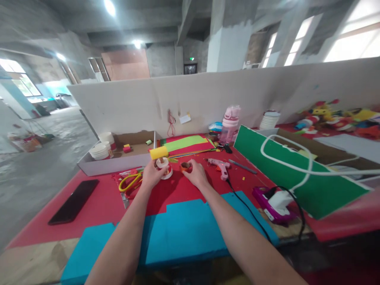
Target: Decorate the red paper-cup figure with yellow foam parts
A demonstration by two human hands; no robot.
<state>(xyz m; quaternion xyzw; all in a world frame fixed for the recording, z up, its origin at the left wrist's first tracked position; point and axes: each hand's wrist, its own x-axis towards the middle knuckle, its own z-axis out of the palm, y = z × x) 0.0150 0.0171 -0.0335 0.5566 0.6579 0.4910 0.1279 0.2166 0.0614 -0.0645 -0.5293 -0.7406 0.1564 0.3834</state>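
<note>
My left hand [152,174] is closed around a small white round piece [164,170] with red on it, like a short paper cup. A yellow paper cylinder [158,152] lies across its top at the fingertips; whether the two are joined I cannot tell. My right hand [196,173] grips a short orange-brown ring, like a cut cardboard tube [185,166], low over the red table cover [175,194]. Right of that hand lies a pink hot glue gun [219,166] with a black cord. Yellow-handled scissors [130,183] rest beside my left wrist.
A tray with white paper cups [101,151] stands at left, near a black phone [74,202]. Blue sheets [181,233] line the front edge. At right are a purple power strip [274,208] and a green-sided box [291,174]. A pink bottle [230,123] stands behind.
</note>
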